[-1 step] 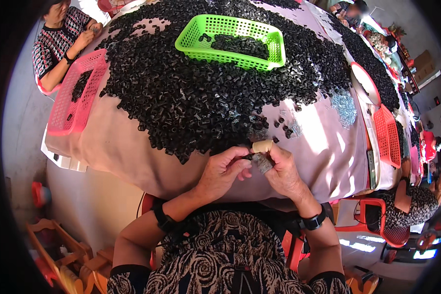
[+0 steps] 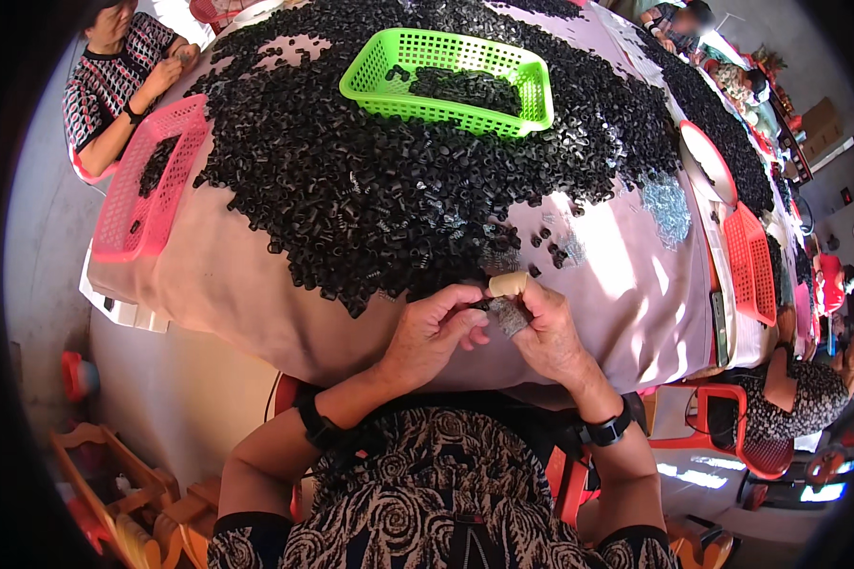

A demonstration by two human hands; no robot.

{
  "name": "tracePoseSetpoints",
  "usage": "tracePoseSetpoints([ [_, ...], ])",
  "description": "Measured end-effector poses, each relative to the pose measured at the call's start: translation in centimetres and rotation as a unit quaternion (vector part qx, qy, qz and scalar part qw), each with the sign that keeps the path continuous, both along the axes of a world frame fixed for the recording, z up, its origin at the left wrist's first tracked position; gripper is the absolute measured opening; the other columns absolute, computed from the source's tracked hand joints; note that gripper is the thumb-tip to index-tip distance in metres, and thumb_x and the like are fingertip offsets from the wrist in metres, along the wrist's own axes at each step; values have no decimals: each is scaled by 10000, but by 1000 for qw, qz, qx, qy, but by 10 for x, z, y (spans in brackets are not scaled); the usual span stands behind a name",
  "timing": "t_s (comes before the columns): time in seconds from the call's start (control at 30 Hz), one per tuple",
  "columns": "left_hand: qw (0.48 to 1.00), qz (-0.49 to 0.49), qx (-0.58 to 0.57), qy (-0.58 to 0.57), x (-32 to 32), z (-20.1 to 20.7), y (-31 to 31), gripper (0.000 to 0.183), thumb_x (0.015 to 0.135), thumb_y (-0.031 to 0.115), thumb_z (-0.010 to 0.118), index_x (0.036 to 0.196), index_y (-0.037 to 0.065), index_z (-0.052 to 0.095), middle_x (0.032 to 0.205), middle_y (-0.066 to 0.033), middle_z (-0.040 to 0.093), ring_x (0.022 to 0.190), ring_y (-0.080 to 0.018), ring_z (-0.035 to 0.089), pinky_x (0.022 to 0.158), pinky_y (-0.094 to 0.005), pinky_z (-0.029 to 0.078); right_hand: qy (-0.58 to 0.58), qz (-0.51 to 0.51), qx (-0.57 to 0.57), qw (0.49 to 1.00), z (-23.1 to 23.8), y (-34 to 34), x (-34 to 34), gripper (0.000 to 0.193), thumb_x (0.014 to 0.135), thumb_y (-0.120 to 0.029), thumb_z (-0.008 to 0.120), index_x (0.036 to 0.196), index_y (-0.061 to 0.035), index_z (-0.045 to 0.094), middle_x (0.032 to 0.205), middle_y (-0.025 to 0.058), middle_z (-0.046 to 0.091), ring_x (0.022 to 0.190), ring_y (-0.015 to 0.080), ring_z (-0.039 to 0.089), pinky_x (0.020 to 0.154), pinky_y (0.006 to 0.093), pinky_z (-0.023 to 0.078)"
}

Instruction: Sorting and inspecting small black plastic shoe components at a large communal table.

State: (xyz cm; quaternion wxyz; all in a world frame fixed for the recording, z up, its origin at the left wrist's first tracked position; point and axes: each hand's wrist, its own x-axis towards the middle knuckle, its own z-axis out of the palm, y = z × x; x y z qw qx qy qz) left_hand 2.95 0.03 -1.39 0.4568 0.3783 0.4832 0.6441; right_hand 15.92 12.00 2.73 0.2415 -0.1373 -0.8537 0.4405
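My left hand (image 2: 427, 332) is closed, its thumb and fingers pinching a small black plastic part (image 2: 485, 304). Against it, my right hand (image 2: 552, 337) closes its thumb and index finger on the same part, mostly hidden by the fingertips. A beige sleeve (image 2: 508, 284) covers the right index finger, and a grey wrap (image 2: 510, 318) covers the thumb. Just beyond both hands spreads a large heap of small black plastic parts (image 2: 380, 209), with some thin metal springs (image 2: 427, 256) among them. Both hands hover over the near edge of the pink cloth.
A green basket (image 2: 446, 120) with black parts sits on the heap. Pink basket (image 2: 123, 232) stands left, red basket (image 2: 750, 261) right. Clear, glinting small pieces (image 2: 667, 209) lie near a pale bowl (image 2: 707, 156). Other people sit around the pink-clothed table (image 2: 256, 303); a red chair (image 2: 697, 417) is at right.
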Motion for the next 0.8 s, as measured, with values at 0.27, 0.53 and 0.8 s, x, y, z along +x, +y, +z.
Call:
tracePoseSetpoints([
  [0.27,1000,-4,1,-19,1,-4,-3,214,938,48,510,1136,-28,539,858,-69,622,699,-113,617,640,-246,523,-20,15,-44,999,4,0,-1,205,769,81,608,920,-35,533,799,85,586,720,203,604,642,295,485],
  [0.53,995,30,4,98,2,1,-4,194,901,-18,531,1090,-27,574,831,-62,603,659,-108,615,609,-227,511,-12,21,5,1000,-3,3,-2,237,713,110,585,889,-41,535,756,92,552,675,229,579,613,312,466],
  [0.8,959,112,54,256,8,6,-1,214,855,-95,539,1057,-34,580,808,-94,580,614,-128,621,540,-231,491,-14,11,-160,987,-12,1,-2,267,720,129,580,922,-39,532,753,21,548,672,73,545,509,254,481],
])
